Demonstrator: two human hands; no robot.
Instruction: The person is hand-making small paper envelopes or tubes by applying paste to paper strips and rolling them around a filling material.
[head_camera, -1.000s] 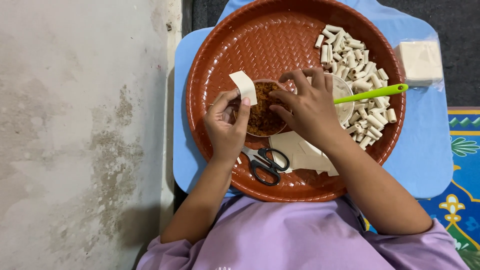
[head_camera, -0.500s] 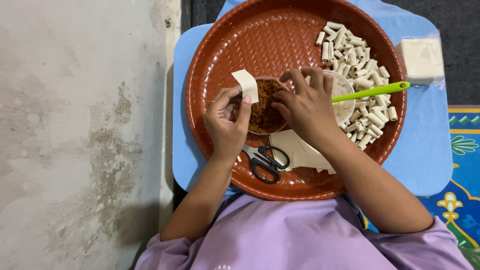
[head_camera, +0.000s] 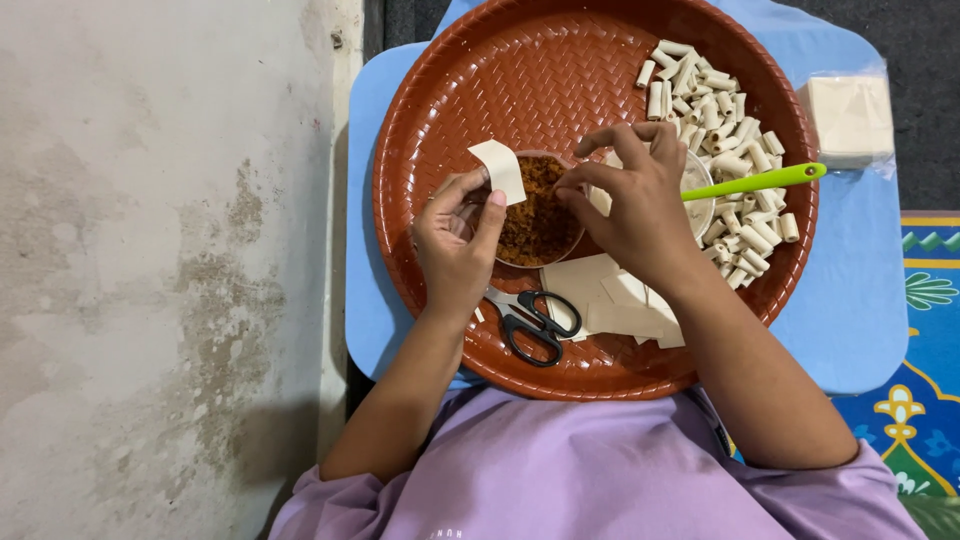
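the left hand (head_camera: 455, 245) pinches a small pale wrapper square (head_camera: 500, 170) between thumb and fingertips, holding it over the near edge of a clear bowl of brown filling (head_camera: 535, 215) on the woven red tray (head_camera: 450, 90). the right hand (head_camera: 630, 205) hovers over the bowl, fingertips drawn together; whether they hold any filling cannot be told. it hides part of the bowl and of a second bowl with a green handle (head_camera: 755, 182). scissors (head_camera: 530, 320) lie by cut sheets (head_camera: 615, 300); rolled pieces (head_camera: 720, 110) pile beyond.
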